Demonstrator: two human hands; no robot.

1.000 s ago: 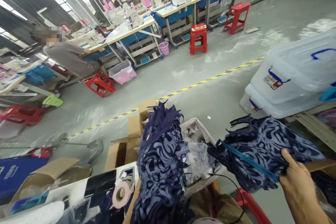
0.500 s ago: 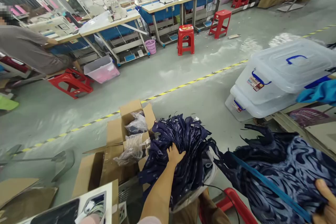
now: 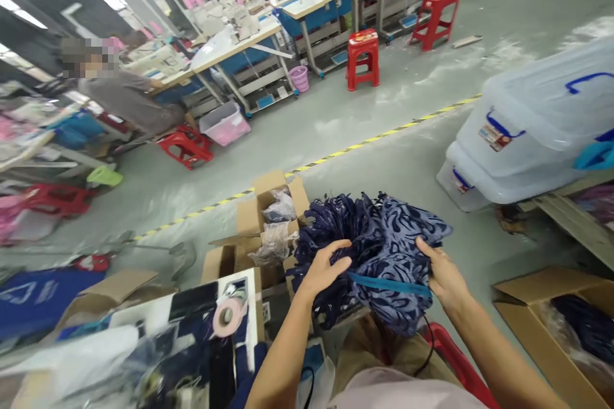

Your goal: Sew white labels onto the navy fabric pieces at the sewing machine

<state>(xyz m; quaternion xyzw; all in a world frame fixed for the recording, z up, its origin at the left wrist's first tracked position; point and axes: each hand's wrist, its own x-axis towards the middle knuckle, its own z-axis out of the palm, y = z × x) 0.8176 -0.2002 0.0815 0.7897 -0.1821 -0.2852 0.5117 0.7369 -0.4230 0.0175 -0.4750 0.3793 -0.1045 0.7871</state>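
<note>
A heap of dark navy fabric pieces (image 3: pixel 336 223), gathered and ruffled, sits in front of my knees. Over its right side lies a bundle of blue-and-black patterned fabric (image 3: pixel 407 262), crossed by a teal strip (image 3: pixel 391 284). My left hand (image 3: pixel 329 267) is at the left end of this strip, thumb and index finger apart, over the navy pieces. Gripping the right edge of the patterned bundle is my right hand (image 3: pixel 445 271), its far fingers partly hidden by the cloth. The container under the heap is mostly covered.
Open cardboard boxes (image 3: pixel 249 217) with plastic bags stand left of the heap. A white table (image 3: pixel 144 313) with a pink tape roll (image 3: pixel 228 317) is at lower left. Stacked clear bins (image 3: pixel 522 121) and another carton (image 3: pixel 537 287) are right. A person (image 3: pixel 125 96) sits by sewing tables.
My right hand has brought the patterned bundle leftward from the far right onto the navy heap. My left hand has shifted from the heap's middle to beside the teal strip. The view has swung left.
</note>
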